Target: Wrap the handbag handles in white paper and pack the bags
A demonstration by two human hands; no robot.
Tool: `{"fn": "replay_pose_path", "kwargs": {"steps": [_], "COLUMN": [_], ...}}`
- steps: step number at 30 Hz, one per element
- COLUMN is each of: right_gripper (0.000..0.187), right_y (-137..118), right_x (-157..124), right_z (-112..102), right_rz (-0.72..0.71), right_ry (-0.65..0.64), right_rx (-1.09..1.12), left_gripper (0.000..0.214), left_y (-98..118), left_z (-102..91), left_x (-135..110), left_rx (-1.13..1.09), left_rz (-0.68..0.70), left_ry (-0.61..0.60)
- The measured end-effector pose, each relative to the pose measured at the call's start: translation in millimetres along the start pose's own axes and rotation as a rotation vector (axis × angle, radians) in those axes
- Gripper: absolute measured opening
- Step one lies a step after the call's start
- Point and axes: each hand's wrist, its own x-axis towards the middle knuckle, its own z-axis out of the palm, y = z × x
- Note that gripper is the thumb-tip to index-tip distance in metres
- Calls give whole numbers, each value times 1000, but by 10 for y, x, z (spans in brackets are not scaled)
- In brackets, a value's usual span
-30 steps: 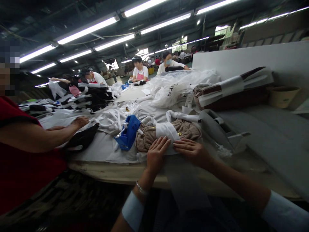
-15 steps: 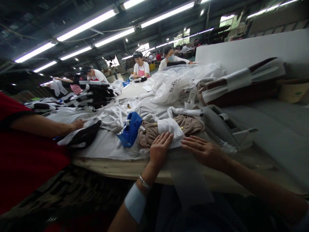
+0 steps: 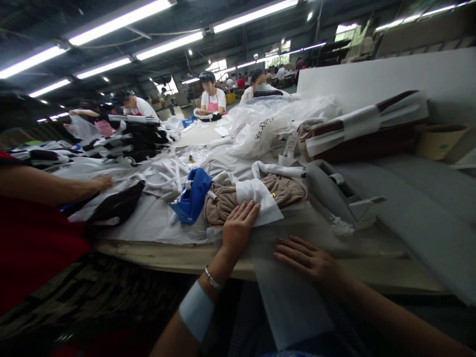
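A tan quilted bag (image 3: 223,202) with a white paper band (image 3: 260,198) round its middle lies near the table's front edge. My left hand (image 3: 237,229) rests flat on the near side of the bag and band, fingers stretched out. My right hand (image 3: 307,258) lies flat, fingers spread, on a clear plastic sheet (image 3: 293,297) that hangs over the table edge toward me. A blue object (image 3: 191,196) sits just left of the bag.
A person in a red top reaches over a black bag (image 3: 115,206) at the left. White straps, wrapped bags (image 3: 357,134) and plastic bags (image 3: 267,124) cover the table. A grey tape dispenser (image 3: 334,191) stands right of the tan bag. Other people sit at the far end.
My right hand has slid back toward me, off the bag's edge and onto the plastic sheet at the table front. My left hand stays on the bag.
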Motion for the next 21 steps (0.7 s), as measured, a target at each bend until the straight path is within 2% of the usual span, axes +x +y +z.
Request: {"fn": "replay_pose_path", "kwargs": {"steps": [5, 9, 12, 17, 21], "right_gripper": [42, 37, 35, 37, 40], "right_y": [-33, -164, -187, -46, 161], "right_x": [133, 235, 309, 476, 617], "right_z": [44, 9, -111, -388, -439], "right_rz": [57, 39, 30, 32, 59], "right_ry": [119, 92, 104, 128, 161], "right_rx": [90, 138, 141, 136, 115], "left_gripper": [47, 46, 46, 46, 49], "left_y": [-3, -27, -30, -27, -65], "left_z": [2, 30, 53, 74, 60], "left_x": [4, 6, -6, -31, -42], "left_rx": [-3, 5, 21, 54, 82], "left_rz": [-5, -1, 5, 39, 102], "left_ry": [3, 25, 47, 48, 9]}}
